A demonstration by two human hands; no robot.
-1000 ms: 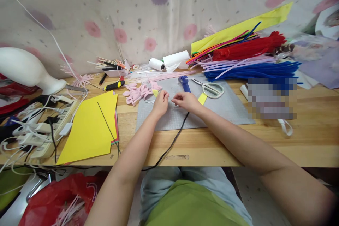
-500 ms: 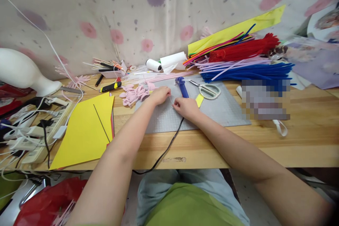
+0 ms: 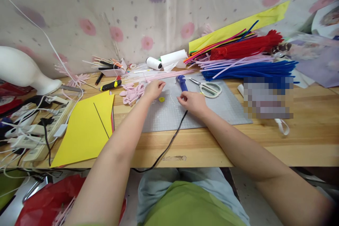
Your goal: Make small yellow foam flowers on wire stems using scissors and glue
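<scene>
Over the left part of the grey cutting mat (image 3: 225, 111), my left hand (image 3: 154, 90) is closed in a pinch; anything between its fingertips is too small to make out. My right hand (image 3: 194, 102) is also pinched, beside the blue glue gun (image 3: 181, 83), and what it may hold is hidden. Between the hands a thin whitish strand (image 3: 173, 99) curves above or on the mat. A small yellow disc (image 3: 161, 99) lies near my left wrist. Pink fuzzy loops (image 3: 131, 94) are piled left of my left hand. Scissors (image 3: 210, 89) rest behind my right hand.
Bundles of blue (image 3: 246, 70) and red (image 3: 249, 46) pipe cleaners lie at the back right. Yellow sheets (image 3: 82, 130) and a power strip (image 3: 50, 127) are at left. A black cord (image 3: 169, 144) runs over the front edge. A utility knife (image 3: 110, 85) lies behind the sheets.
My left hand has moved slightly left and up, away from the right hand, uncovering the yellow disc. My right hand has shifted a little right and now covers the yellow piece beside the scissors.
</scene>
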